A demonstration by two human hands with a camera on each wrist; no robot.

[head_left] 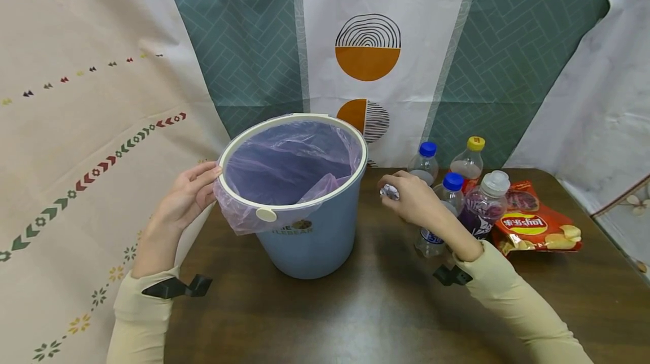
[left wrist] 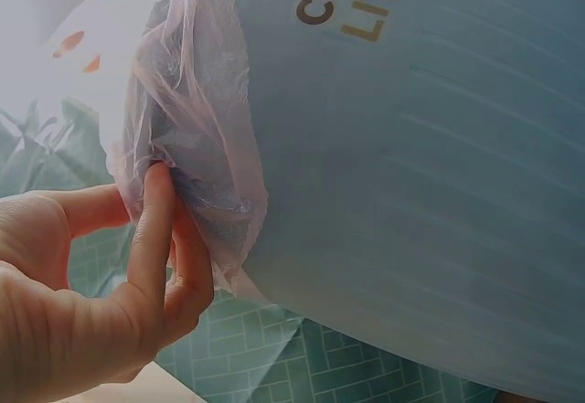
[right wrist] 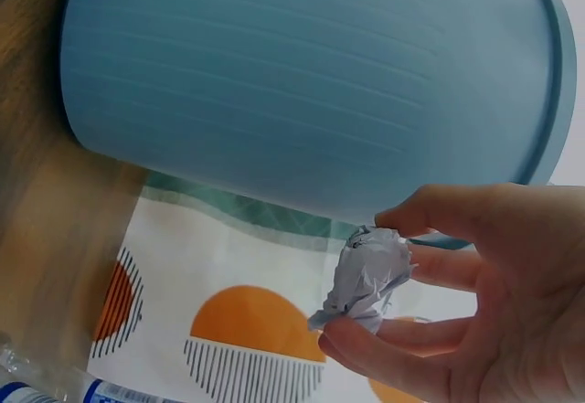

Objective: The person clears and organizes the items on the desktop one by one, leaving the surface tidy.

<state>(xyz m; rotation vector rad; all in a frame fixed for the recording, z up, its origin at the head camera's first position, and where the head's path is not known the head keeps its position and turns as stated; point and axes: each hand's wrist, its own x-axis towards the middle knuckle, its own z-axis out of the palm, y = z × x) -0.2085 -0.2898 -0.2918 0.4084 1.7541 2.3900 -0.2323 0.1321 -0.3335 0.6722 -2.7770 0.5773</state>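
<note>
A blue trash bin (head_left: 312,245) with a white rim stands on the table, a thin pink bin liner (head_left: 238,214) folded over its rim. At the rim's left side, my left hand (head_left: 185,197) grips the bin's edge through the liner. In the left wrist view, the fingers (left wrist: 157,220) press into the loose liner (left wrist: 206,138). Right of the bin and lower than its rim, my right hand (head_left: 413,197) pinches a crumpled paper ball (head_left: 389,192). The right wrist view shows this white paper ball (right wrist: 368,275) between thumb and fingertips, with the bin's side (right wrist: 274,83) beyond.
Several plastic bottles stand behind my right hand, among them a blue-capped bottle (head_left: 428,161), a yellow-capped bottle (head_left: 468,161) and a purple-labelled bottle (head_left: 484,203). A red chip bag (head_left: 538,223) lies to their right. A patterned cloth (head_left: 254,42) hangs behind the wooden table (head_left: 325,319).
</note>
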